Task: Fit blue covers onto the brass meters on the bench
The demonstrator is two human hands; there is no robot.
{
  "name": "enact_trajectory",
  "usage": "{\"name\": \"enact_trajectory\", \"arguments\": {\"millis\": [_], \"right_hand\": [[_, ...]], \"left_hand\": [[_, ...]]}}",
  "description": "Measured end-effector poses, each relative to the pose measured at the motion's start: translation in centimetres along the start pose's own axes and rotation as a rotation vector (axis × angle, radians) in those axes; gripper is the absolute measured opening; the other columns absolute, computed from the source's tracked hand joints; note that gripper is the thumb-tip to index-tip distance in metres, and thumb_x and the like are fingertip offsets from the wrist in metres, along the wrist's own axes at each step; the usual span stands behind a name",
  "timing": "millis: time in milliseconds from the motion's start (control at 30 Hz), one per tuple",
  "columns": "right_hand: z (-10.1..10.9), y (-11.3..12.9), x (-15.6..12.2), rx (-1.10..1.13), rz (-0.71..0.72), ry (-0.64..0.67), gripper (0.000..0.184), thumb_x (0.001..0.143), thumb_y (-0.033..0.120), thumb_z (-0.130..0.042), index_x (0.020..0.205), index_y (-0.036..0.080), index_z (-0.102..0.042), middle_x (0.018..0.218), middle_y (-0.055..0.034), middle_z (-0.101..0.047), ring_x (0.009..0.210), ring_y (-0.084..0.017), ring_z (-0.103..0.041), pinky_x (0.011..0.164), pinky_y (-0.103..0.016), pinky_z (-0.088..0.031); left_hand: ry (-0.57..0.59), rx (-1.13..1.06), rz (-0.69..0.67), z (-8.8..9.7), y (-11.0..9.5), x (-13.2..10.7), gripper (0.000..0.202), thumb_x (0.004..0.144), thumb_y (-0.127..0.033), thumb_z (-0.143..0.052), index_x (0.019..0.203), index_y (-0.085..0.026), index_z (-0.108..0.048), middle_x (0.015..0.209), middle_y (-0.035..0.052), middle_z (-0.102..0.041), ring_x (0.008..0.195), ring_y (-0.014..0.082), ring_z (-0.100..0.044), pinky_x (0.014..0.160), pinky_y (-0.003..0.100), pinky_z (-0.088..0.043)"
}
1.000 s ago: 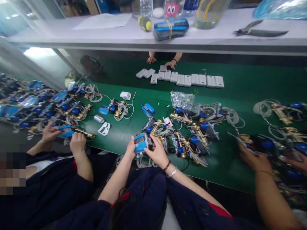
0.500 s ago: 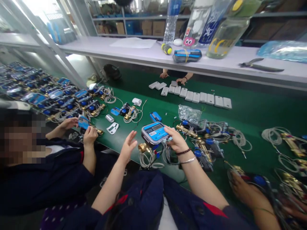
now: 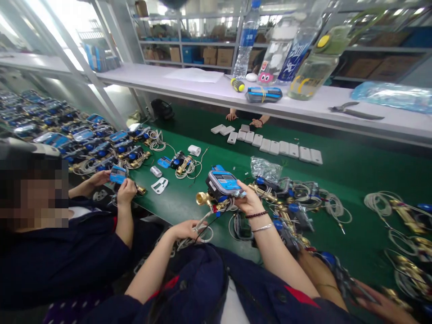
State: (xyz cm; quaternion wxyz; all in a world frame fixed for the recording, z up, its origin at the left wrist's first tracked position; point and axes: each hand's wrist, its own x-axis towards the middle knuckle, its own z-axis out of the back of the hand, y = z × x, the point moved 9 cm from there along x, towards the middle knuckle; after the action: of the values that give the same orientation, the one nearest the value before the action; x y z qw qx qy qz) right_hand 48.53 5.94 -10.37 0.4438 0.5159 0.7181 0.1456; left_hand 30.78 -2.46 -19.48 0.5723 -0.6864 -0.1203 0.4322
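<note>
My right hand is closed on a meter with a blue face, a small grey display and a clear rim. The meter is tilted above the bench, and its brass pipe fitting points left. My left hand is closed around the meter's coiled whitish cable, low in front of my body. A thin black lead also runs down past these fingers. Behind the held meter, a small blue part lies partly hidden on the green bench.
Several meters with brass fittings and cables lie to my right, beside a clear plastic bag. White casings stand in a row. A co-worker on the left holds a blue-faced part. Another person's hands work at right. A shelf holds bottles and pliers.
My left hand has come down from beside the meter and closed on its cable. The meter has lifted and tilted in my right hand. The co-worker's hands at right have shifted.
</note>
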Motion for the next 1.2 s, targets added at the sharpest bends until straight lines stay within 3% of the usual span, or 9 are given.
{"name": "enact_trajectory", "arguments": {"millis": [133, 267, 367, 500, 633, 733, 800, 1067, 1200], "right_hand": [[0.2, -1.0, -0.2, -0.067, 0.055, 0.044, 0.026, 0.066, 0.024, -0.072, 0.091, 0.021, -0.068, 0.073, 0.0016, -0.072, 0.062, -0.013, -0.064, 0.057, -0.025, -0.051], [-3.5, -3.5, -1.2, -0.507, 0.133, 0.353, 0.044, 0.058, 0.035, -0.077, 0.099, 0.020, -0.069, 0.095, -0.0038, -0.072, 0.078, -0.018, -0.066, 0.071, -0.032, -0.052], [-5.4, -6.6, -0.6, -0.842, 0.176, 0.413, 0.042, 0.058, 0.035, -0.075, 0.097, 0.018, -0.071, 0.101, -0.0068, -0.071, 0.091, -0.023, -0.064, 0.085, -0.038, -0.049], [-5.1, -9.8, 2.6, -0.949, 0.179, 0.200, 0.034, 0.063, 0.024, -0.070, 0.096, 0.014, -0.070, 0.101, -0.0101, -0.070, 0.094, -0.025, -0.064, 0.089, -0.041, -0.047], [-3.9, -12.1, 4.8, -0.935, 0.157, 0.026, 0.032, 0.066, 0.018, -0.067, 0.097, 0.016, -0.069, 0.106, -0.0098, -0.069, 0.100, -0.024, -0.062, 0.093, -0.039, -0.045], [-3.3, -13.3, 4.9, -0.894, 0.135, -0.013, 0.036, 0.062, 0.011, -0.066, 0.097, 0.018, -0.068, 0.108, -0.0071, -0.068, 0.102, -0.022, -0.061, 0.094, -0.037, -0.045], [-2.8, -13.5, 4.7, -0.859, 0.125, -0.005, 0.034, 0.061, 0.009, -0.066, 0.093, 0.018, -0.069, 0.104, -0.0058, -0.069, 0.099, -0.021, -0.062, 0.093, -0.036, -0.046], [3.7, -11.5, 2.8, -0.676, 0.071, -0.107, 0.022, 0.065, 0.016, -0.063, 0.086, 0.016, -0.069, 0.086, -0.0057, -0.070, 0.076, -0.017, -0.065, 0.066, -0.030, -0.054], [6.4, -9.8, 2.2, -0.570, 0.103, -0.204, 0.019, 0.067, 0.024, -0.063, 0.083, 0.016, -0.068, 0.081, -0.0052, -0.070, 0.067, -0.014, -0.064, 0.058, -0.028, -0.054]], "left_hand": [[-0.047, -0.166, 0.116, 3.4, 2.2, -2.0, 0.044, 0.044, -0.017, -0.079, 0.087, -0.013, -0.070, 0.071, -0.0010, -0.069, 0.066, 0.0145, -0.060, 0.065, 0.023, -0.045], [-0.180, -0.291, 0.158, 5.6, 2.8, -1.5, 0.026, 0.054, -0.031, -0.076, 0.067, -0.011, -0.066, 0.052, 0.0011, -0.062, 0.046, 0.0131, -0.054, 0.053, 0.026, -0.045], [-0.268, -0.359, 0.092, 6.2, 1.5, -0.3, 0.033, 0.063, -0.041, -0.069, 0.075, -0.011, -0.065, 0.064, 0.0052, -0.067, 0.062, 0.0181, -0.063, 0.066, 0.031, -0.051], [-0.375, -0.357, 0.010, 8.7, -0.7, -1.7, 0.045, 0.071, -0.052, -0.061, 0.090, -0.011, -0.063, 0.081, 0.0103, -0.069, 0.086, 0.0269, -0.065, 0.078, 0.039, -0.052], [-0.480, -0.270, -0.013, 17.3, -1.7, -7.0, 0.055, 0.074, -0.064, -0.051, 0.104, -0.019, -0.059, 0.091, 0.0094, -0.069, 0.104, 0.0291, -0.060, 0.085, 0.040, -0.051], [-0.919, 0.025, -0.012, 26.3, -1.8, -12.0, 0.062, 0.075, -0.070, -0.041, 0.112, -0.023, -0.055, 0.091, 0.0097, -0.068, 0.110, 0.0295, -0.057, 0.091, 0.042, -0.049], [-1.011, 0.200, 0.034, 28.0, -1.3, -12.6, 0.061, 0.074, -0.069, -0.045, 0.115, -0.024, -0.055, 0.093, 0.0097, -0.068, 0.111, 0.0306, -0.057, 0.092, 0.044, -0.048], [-0.809, 0.435, 0.194, 20.9, -0.5, -2.3, 0.050, 0.066, -0.041, -0.067, 0.105, -0.012, -0.063, 0.106, 0.0165, -0.066, 0.109, 0.0348, -0.057, 0.094, 0.047, -0.044], [-0.825, 0.768, -0.075, 14.0, -3.6, -0.5, 0.046, 0.082, -0.034, -0.045, 0.121, -0.013, -0.055, 0.134, 0.0169, -0.048, 0.130, 0.0320, -0.036, 0.108, 0.048, -0.027]]}}
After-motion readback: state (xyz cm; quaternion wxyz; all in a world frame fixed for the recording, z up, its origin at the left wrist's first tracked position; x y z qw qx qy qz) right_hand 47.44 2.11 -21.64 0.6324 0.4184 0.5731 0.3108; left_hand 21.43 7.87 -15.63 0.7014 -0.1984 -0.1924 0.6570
